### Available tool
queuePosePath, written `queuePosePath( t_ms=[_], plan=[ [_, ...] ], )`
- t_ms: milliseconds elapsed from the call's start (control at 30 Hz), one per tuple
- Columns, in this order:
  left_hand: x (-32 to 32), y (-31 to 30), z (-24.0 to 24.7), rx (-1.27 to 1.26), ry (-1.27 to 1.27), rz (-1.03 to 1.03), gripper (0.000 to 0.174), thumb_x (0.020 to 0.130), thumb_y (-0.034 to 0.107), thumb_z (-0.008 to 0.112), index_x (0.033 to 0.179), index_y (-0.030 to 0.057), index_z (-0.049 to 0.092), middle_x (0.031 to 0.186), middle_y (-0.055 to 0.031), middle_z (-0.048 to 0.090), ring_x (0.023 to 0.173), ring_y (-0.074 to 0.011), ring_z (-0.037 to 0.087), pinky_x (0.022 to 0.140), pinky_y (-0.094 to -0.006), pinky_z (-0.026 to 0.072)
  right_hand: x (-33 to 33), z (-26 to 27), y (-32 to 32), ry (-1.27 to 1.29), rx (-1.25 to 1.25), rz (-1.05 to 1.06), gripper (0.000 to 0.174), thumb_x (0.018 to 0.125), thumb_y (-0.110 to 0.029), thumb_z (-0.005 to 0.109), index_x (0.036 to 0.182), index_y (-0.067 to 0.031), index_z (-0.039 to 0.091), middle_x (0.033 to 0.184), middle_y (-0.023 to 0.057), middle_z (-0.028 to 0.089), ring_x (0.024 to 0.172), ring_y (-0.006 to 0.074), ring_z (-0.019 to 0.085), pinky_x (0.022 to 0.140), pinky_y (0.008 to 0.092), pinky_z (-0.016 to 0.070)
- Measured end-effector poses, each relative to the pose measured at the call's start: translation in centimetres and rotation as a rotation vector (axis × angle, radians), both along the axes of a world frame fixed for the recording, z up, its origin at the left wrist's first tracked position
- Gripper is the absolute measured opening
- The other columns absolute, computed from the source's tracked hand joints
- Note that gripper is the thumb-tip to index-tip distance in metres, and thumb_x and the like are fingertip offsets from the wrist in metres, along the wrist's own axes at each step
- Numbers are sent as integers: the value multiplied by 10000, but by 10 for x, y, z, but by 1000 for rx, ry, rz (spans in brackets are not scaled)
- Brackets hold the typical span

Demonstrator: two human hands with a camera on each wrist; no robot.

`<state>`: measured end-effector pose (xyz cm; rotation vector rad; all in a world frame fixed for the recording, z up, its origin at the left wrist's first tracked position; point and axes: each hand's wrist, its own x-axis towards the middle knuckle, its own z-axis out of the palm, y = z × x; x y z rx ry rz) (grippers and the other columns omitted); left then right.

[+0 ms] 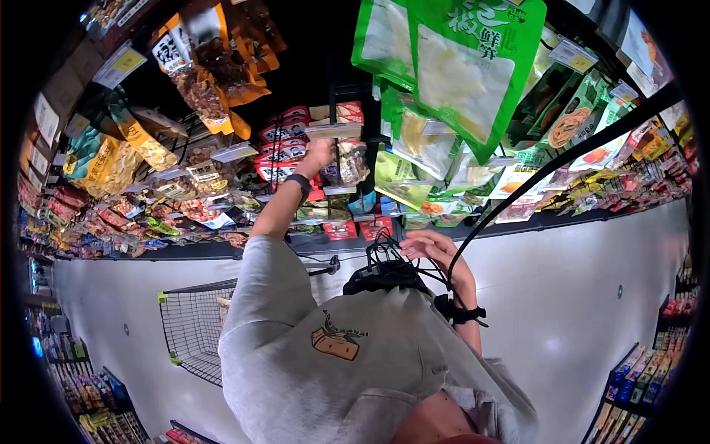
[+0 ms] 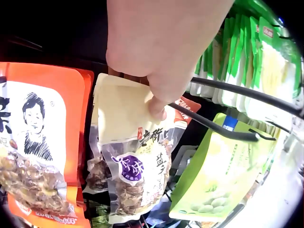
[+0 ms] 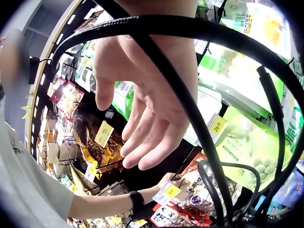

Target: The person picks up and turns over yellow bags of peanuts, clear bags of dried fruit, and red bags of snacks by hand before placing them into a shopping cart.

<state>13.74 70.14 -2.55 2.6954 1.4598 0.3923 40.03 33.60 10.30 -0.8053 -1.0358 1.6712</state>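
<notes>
In the left wrist view my left hand (image 2: 159,52) pinches the top of a cream snack pouch (image 2: 142,161), its thumb on the front and the other fingers hidden behind. The pouch has a purple round label and a see-through lower part with brown pieces inside. It hangs upright by a black display hook (image 2: 213,126). The head view shows the left hand (image 1: 319,154) among the hanging packets. My right hand (image 3: 147,95) holds nothing, its fingers loosely bent in the air before the shelf, with black cables in front of it.
Orange-and-white pouches (image 2: 42,142) hang left of the cream one, a light green pouch (image 2: 221,175) right of it. Large green packets (image 1: 466,74) jut out overhead. A wire shopping cart (image 1: 196,325) stands behind, on the left. Price tags (image 3: 216,126) stick out from the hooks.
</notes>
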Motion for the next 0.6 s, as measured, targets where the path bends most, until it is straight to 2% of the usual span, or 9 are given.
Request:
queuePosePath(
  t_ms=[33, 100, 133, 267, 333, 400, 467, 533, 600],
  plan=[
    [-1, -11, 4, 17, -36, -18, 139, 694, 183, 632, 783, 82, 665, 782, -168, 642, 755, -365, 627, 683, -469, 512, -1, -2, -4, 8, -7, -5, 421, 902, -250, 562, 1224, 15, 504, 1124, 146, 606, 1010, 231, 602, 864, 321, 472],
    [-5, -26, 16, -98, 16, -69, 157, 662, 175, 663, 774, 65, 654, 767, -194, 637, 750, -374, 622, 704, -450, 516, -4, -8, -10, 24, -26, 1, 422, 898, -233, 559, 1232, 18, 495, 1121, 155, 604, 1009, 232, 602, 871, 321, 472],
    [-13, -30, 17, -75, -94, -222, 153, 647, 157, 668, 756, 51, 651, 743, -198, 629, 725, -375, 617, 690, -449, 515, -5, -10, -12, 29, -18, 8, 424, 902, -235, 551, 1232, 23, 491, 1124, 159, 601, 1014, 233, 601, 870, 321, 475],
    [-22, -61, 25, -162, -155, -299, 124, 637, 111, 625, 694, 3, 603, 706, -211, 603, 687, -392, 595, 641, -445, 492, -10, -8, -15, 27, 2, 49, 423, 908, -228, 541, 1228, 42, 483, 1125, 168, 598, 1005, 234, 607, 856, 312, 482],
    [-24, -76, 33, -155, -198, -406, 135, 619, 102, 667, 690, 8, 602, 686, -196, 594, 656, -371, 597, 602, -427, 471, -16, -9, -16, 14, -7, 68, 431, 906, -229, 545, 1227, 50, 477, 1117, 166, 599, 1001, 232, 608, 859, 317, 479],
    [-29, -91, 51, -322, -264, -416, 168, 622, 110, 704, 687, 3, 592, 663, -185, 586, 606, -341, 580, 558, -387, 451, -21, -10, -18, 10, -16, 108, 425, 904, -221, 545, 1226, 49, 478, 1117, 160, 600, 1002, 229, 608, 864, 321, 478],
    [-34, -75, 19, -413, -332, -439, 182, 633, 110, 723, 685, 2, 585, 613, -156, 567, 534, -259, 557, 524, -345, 428, -27, -9, -20, 22, -25, 153, 411, 898, -194, 547, 1230, 38, 480, 1114, 146, 604, 1003, 222, 607, 874, 320, 476],
    [-33, -79, 24, -680, -339, -311, 115, 708, 53, 695, 685, -3, 597, 554, -43, 568, 528, -68, 510, 492, -293, 411, -30, -14, -24, -54, -11, 185, 520, 888, -326, 563, 1236, 50, 472, 1119, 180, 594, 1024, 262, 596, 895, 352, 468],
    [-35, -88, 33, -1022, -474, -284, 115, 756, 60, 686, 693, -8, 620, 614, 3, 616, 553, -45, 527, 493, -258, 427, -30, -12, -30, -52, -15, 185, 487, 895, -289, 556, 1238, 47, 473, 1127, 181, 593, 1019, 260, 600, 896, 353, 469]
  ],
)
